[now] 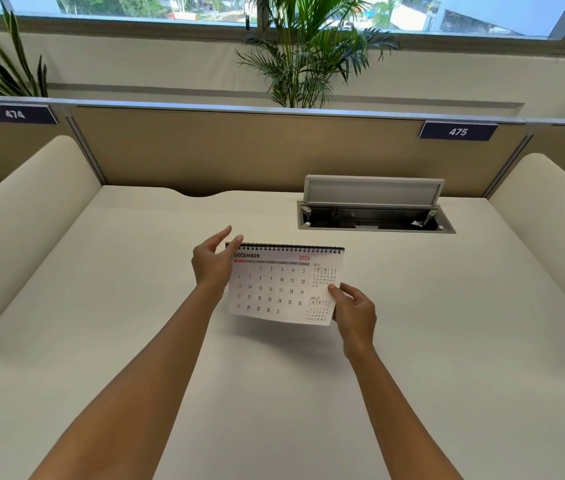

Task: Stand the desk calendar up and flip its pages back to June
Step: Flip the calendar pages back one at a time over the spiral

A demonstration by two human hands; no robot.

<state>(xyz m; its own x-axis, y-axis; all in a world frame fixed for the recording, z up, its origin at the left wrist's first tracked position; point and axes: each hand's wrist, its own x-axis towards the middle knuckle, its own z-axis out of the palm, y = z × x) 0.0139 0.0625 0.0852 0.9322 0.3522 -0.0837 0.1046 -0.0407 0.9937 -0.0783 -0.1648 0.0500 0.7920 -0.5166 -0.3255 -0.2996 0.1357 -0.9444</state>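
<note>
Hands hold the desk calendar point(282, 284) up off the white tabletop point(135, 306), its shadow lying on the surface just below it. Its face shows December 2026, with the black spiral binding along the top edge. The right hand point(355, 315) pinches the calendar's lower right corner, thumb on the printed front beside the small January grid, the other fingers point(364, 299) curled behind the page. The left hand point(213, 263) sits at the upper left corner, by the end of the spiral; its fingers point(222, 235) are loosely spread and curved, thumb tip touching the binding, and I cannot tell whether they grip anything. Beyond the fingers of the right hand, an open cable hatch point(374, 209) is set in the tabletop, its lid raised. A tan partition point(239, 150) closes off the far edge.
</note>
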